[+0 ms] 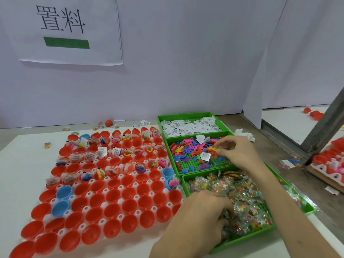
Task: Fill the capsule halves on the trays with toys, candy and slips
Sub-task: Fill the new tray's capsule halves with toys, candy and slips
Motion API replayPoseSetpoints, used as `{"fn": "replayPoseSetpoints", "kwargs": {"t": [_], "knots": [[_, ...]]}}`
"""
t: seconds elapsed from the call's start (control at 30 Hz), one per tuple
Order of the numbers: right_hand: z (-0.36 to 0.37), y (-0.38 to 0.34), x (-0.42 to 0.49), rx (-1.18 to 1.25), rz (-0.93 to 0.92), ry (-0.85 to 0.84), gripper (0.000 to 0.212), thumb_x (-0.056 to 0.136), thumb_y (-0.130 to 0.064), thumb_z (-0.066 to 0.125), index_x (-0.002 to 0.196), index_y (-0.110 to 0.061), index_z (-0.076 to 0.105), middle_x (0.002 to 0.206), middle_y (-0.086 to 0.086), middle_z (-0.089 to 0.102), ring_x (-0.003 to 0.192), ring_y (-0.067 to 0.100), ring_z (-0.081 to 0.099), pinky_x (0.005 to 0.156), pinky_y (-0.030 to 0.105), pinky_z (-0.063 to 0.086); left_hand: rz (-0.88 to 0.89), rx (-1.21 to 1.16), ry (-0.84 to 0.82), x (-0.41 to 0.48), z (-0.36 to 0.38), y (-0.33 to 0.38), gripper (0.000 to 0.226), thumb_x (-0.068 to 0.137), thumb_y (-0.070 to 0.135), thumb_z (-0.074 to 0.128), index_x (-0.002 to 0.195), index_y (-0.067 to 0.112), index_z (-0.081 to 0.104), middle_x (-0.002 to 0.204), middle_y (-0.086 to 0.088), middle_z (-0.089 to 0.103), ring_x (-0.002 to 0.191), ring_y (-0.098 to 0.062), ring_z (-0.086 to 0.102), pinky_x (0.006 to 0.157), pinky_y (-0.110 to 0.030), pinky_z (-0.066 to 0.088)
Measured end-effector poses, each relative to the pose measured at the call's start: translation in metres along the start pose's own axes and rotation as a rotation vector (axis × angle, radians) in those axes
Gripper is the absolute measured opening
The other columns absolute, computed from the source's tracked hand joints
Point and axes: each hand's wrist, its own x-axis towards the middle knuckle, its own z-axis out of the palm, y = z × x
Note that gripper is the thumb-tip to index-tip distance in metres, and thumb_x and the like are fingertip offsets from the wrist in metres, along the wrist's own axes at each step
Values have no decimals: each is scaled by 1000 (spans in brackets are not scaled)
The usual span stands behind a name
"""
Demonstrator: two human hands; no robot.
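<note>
Right hand (240, 153): fingers pinched down into the toy bin (200, 157), thumb and forefinger closing on what we take to be a small plastic toy; we cannot tell which piece, or whether it is yet lifted. Left hand (202, 213): curled, fingertips buried in the candy bin (242, 202) among clear packets; whether it has one gripped we cannot tell, the fingers are hidden.

Three green bins stand in a row just right of the tray: slips bin (189, 124) farthest from us, toys in the middle, candy nearest. Two stray slips lie on top of the toys.

The capsule tray (104, 185) lies left of the bins, touching or nearly so. Judged progress: the far four or five rows hold slips, toys and candy, though unevenly, with several red cups in those rows looking bare. The near five rows or so are empty. We put the task at under half done.

Counts, approximate: capsule halves, roughly seventy to eighty, not countable exactly at the cropped edge. Blue halves, five visible (64, 191); the rest red. Filled halves, some thirty. A few loose candy packets (47, 145) and one red half (109, 123) lie off the tray.
</note>
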Motion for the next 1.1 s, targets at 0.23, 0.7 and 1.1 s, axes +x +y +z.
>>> {"fn": "replayPoseSetpoints", "kwargs": {"t": [0.23,0.7,1.1], "knots": [[0,-1,1,166,-29,99,26,86,-2,72,91,-28,73,96,-5,71,86,15,73,88,41,58,0,1,-15,-2,-1,1,23,94,27,67,116,24,69,111,4,65,108,-19,55,94,-34,46],[16,1,-1,-341,-205,-239,23,95,-19,67,117,-27,70,136,-3,56,131,17,48,110,38,39,-33,92,-27,-1,-4,6,32,95,19,66,126,24,64,120,1,61,114,-23,52,99,-38,38],[10,-5,-3,-83,-196,112,20,92,-15,67,83,-32,69,84,-19,66,81,-3,60,75,15,46,-36,-98,209,-4,-2,8,27,95,10,64,115,28,69,100,13,54,93,-8,56,86,-31,50]]}}
